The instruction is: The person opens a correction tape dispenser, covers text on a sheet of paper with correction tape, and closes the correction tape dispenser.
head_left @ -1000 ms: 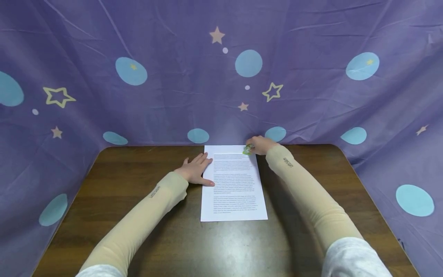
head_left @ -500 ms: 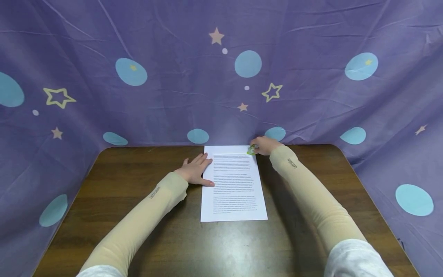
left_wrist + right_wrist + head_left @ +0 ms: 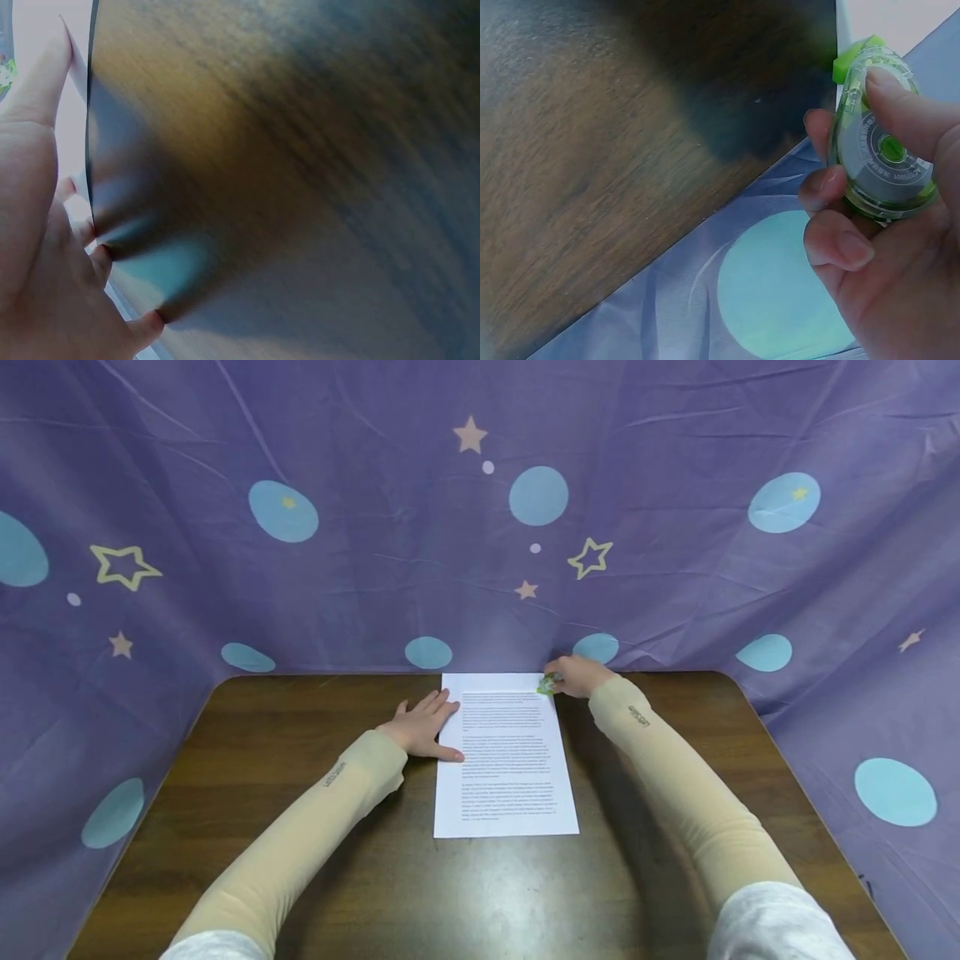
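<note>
The right hand (image 3: 576, 676) pinches a clear-and-green correction tape dispenser (image 3: 874, 171), the thumb laid along its round printed face and the other fingers bent behind and beneath it. From that grip the dispenser's bright green tip (image 3: 847, 61) points away from the palm, over the far corner of the printed sheet of paper (image 3: 510, 768) on the hand's left, close to the end of the top line of text; whether the tip touches the paper I cannot tell. The sheet lies flat, stretching from beside the right hand back toward the person, its print too small to read. Across the sheet, to the right hand's left and somewhat nearer the person, the left hand (image 3: 422, 728) is spread palm down, thumb and index finger reaching onto the paper's margin while the little finger rests beyond its edge, on the brown wood-grain counter (image 3: 495, 893). Behind each hand, running back toward the person, comes a beige arm sleeve (image 3: 675, 785) with small dark lettering near the wrist, then a pale grey garment sleeve (image 3: 776, 927). The counter spreads out around both hands, with a glossy patch of light on the near side. Just past the right hand, at the counter's far edge, hangs a purple cloth (image 3: 390, 602) with blue ovals and stars.
</note>
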Tool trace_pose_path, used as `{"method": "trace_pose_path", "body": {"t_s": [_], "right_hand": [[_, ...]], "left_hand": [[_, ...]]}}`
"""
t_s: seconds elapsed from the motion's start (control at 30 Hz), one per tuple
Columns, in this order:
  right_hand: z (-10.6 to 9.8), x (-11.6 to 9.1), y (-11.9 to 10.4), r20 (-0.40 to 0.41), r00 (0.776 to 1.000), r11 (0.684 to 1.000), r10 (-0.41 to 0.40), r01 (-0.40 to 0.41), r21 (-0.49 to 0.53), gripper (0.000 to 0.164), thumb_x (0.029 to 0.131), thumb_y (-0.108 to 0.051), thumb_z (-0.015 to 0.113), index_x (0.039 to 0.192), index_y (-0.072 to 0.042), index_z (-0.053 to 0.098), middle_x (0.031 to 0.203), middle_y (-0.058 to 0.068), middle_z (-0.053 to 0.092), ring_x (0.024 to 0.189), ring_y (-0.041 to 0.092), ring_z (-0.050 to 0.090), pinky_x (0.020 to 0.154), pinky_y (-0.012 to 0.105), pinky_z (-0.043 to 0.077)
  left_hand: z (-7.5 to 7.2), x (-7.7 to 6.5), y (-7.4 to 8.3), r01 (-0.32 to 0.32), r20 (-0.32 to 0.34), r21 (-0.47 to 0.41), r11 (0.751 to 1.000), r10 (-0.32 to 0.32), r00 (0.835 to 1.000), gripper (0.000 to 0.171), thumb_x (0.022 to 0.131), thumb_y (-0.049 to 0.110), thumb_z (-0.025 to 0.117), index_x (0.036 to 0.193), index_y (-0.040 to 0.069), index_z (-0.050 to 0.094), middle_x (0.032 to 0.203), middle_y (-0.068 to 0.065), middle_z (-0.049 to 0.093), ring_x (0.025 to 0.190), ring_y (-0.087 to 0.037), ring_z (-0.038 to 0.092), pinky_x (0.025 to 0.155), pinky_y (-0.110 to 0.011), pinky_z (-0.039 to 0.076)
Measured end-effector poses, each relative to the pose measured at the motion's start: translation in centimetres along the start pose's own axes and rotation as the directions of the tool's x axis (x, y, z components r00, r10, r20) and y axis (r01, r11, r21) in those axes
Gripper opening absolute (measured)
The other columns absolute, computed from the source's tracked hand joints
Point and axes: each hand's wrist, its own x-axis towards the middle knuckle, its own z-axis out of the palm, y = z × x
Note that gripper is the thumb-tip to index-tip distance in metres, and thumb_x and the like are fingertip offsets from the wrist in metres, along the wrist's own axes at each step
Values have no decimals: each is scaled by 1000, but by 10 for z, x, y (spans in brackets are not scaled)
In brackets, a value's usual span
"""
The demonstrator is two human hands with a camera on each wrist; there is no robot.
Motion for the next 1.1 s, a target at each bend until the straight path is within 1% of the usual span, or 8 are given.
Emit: {"method": "trace_pose_path", "body": {"t_s": [0.1, 0.2, 0.4, 0.63, 0.73, 0.9, 1.0, 1.1], "right_hand": [[1, -2, 2, -11, 1000, 1000, -5, 5, 0, 21, 101, -11, 68, 121, -7, 72, 113, 12, 73, 103, 30, 67, 94, 48, 52], [3, -2, 2, -20, 1000, 1000, -13, 13, 6, 18, 100, -10, 68, 118, -7, 73, 110, 11, 73, 99, 29, 66, 93, 48, 52], [1, -3, 3, -4, 999, 999, -35, 35, 9, 19, 102, -13, 66, 119, -7, 71, 106, 10, 72, 92, 26, 63, 88, 46, 51], [-10, -3, -4, -74, 991, 992, -116, 119, 50, 19, 101, -13, 67, 117, -3, 70, 97, 10, 69, 85, 25, 59, 85, 45, 49], [-12, 1, -14, -75, 991, 992, -110, 114, 61, 25, 102, -17, 67, 123, -5, 69, 103, 10, 71, 90, 26, 62, 88, 45, 50], [-7, 10, -34, -23, 993, 987, -113, 115, 111, 36, 104, -21, 65, 137, -6, 65, 124, 13, 71, 113, 30, 66, 100, 47, 50], [-3, 17, -46, 3, 990, 982, -138, 136, 134, 37, 105, -22, 65, 140, -7, 64, 131, 12, 69, 121, 30, 65, 104, 46, 49], [0, 22, -56, 3, 986, 978, -168, 166, 124, 33, 105, -20, 64, 136, -7, 66, 129, 11, 71, 121, 30, 66, 105, 45, 50]], "left_hand": [[1, 0, 0, 9, 11, 20, 1000, -9, 1000, 111, 89, 70, 67, 168, 11, 15, 175, -16, -3, 161, -34, -3, 119, -74, 6], [0, 0, -1, 5, -1, 12, 1000, -5, 1000, 110, 89, 68, 69, 167, 9, 18, 174, -19, -1, 161, -36, -1, 118, -75, 7], [3, 2, -4, -3, -2, -10, 1000, 3, 1000, 112, 89, 66, 71, 168, 10, 16, 174, -17, -3, 161, -35, -3, 118, -75, 4], [5, 4, -7, -9, -13, -44, 999, 9, 1000, 114, 86, 66, 74, 168, 10, 17, 175, -17, -3, 161, -35, -3, 118, -76, 3], [4, 3, -6, -4, -12, -60, 998, 3, 1000, 117, 84, 65, 77, 168, 10, 18, 174, -17, -3, 161, -35, -4, 117, -76, 1], [1, -1, -3, -8, -19, -67, 998, 7, 1000, 115, 84, 63, 79, 167, 9, 20, 174, -20, -2, 161, -36, -3, 117, -76, 1], [0, -2, -1, -4, -21, -67, 998, 3, 1000, 114, 84, 63, 79, 167, 9, 21, 174, -22, -1, 161, -37, -1, 117, -76, 3], [-1, -3, 2, -10, -28, -65, 998, 8, 1000, 112, 84, 62, 79, 166, 8, 23, 173, -23, 2, 160, -39, 2, 116, -78, 6]]}}
